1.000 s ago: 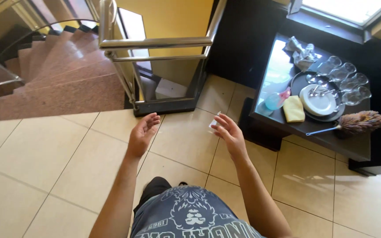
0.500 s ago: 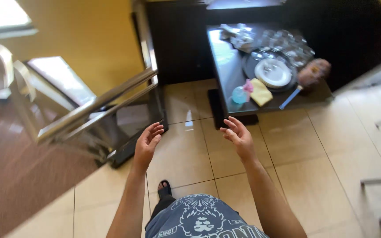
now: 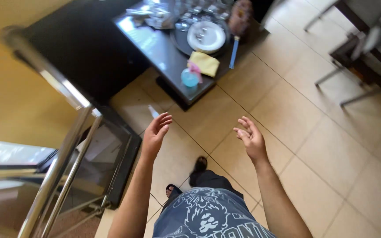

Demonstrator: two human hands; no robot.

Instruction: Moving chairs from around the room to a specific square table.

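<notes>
My left hand (image 3: 156,131) and my right hand (image 3: 251,138) are raised in front of me over the beige tiled floor (image 3: 314,132), both empty with fingers spread. Ahead stands a low dark table (image 3: 164,53). On it lie a blue spray bottle with a pink trigger (image 3: 189,77), a yellow cloth (image 3: 204,63), a white plate (image 3: 206,37) on a dark tray, several glasses and a feather duster with a blue handle (image 3: 234,48). The spray bottle is the nearest of these to my hands, well out of touch.
A metal and glass stair railing (image 3: 62,158) runs along my left. A yellow wall (image 3: 14,97) rises behind it. Chairs with metal legs (image 3: 353,53) stand at the upper right. My sandalled feet (image 3: 199,164) show below.
The view has swung round to the right; the table now sits at the top centre and the railing has shifted to the lower left. My hands stay raised and empty, slightly farther apart.
</notes>
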